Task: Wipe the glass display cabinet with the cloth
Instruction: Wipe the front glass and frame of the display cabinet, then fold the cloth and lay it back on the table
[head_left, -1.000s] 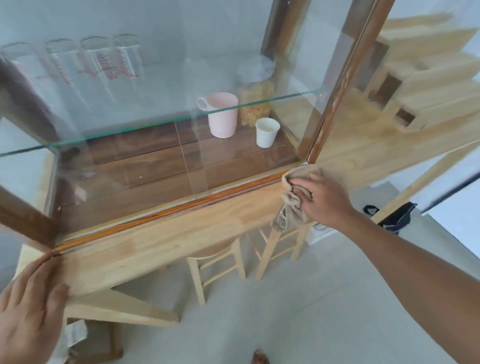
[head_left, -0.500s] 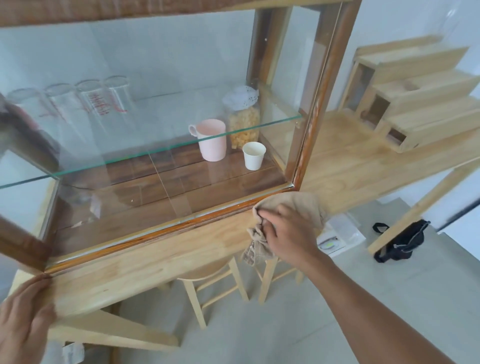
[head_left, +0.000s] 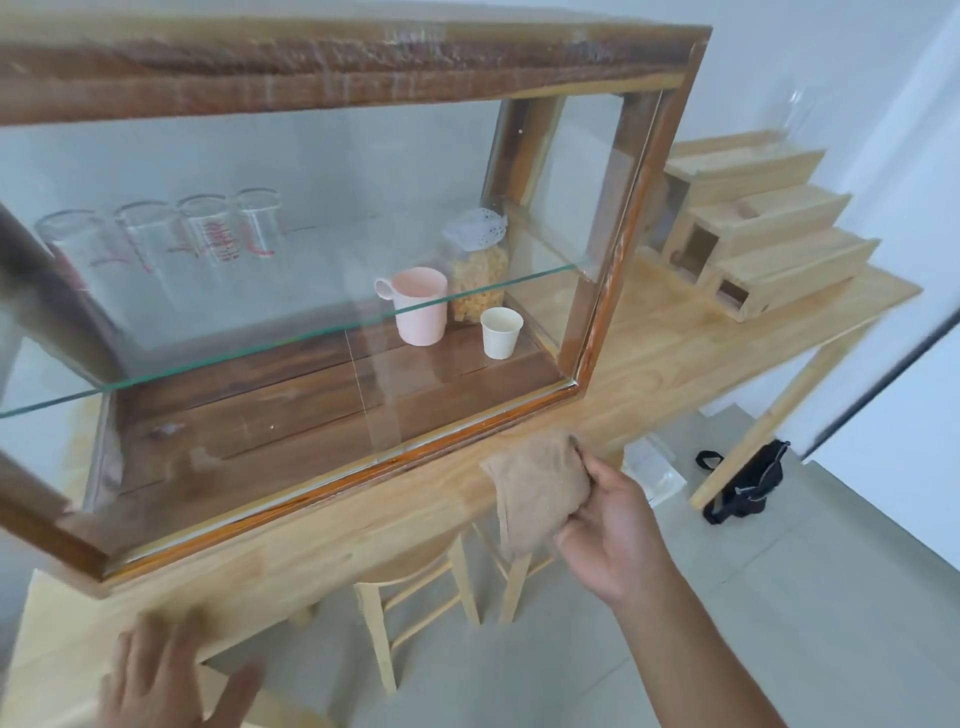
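The right hand (head_left: 608, 525) grips a bunched tan cloth (head_left: 537, 491) just below the near right corner of the glass display cabinet (head_left: 332, 62), close enough to rub its wooden edge. The left hand (head_left: 161, 675) is open, flat on the wooden counter (head_left: 675, 332), probably to steady the person.

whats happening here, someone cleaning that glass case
Yes. A person is wiping a glass display cabinet that sits on a light wooden counter. The right hand holds a bunched beige cloth just below the cabinet's lower front frame, near its right corner, not on the glass at this moment. The left hand lies flat, blurred, at the counter's near edge. Inside are a pink mug, a small white cup, a jar and a row of glasses.
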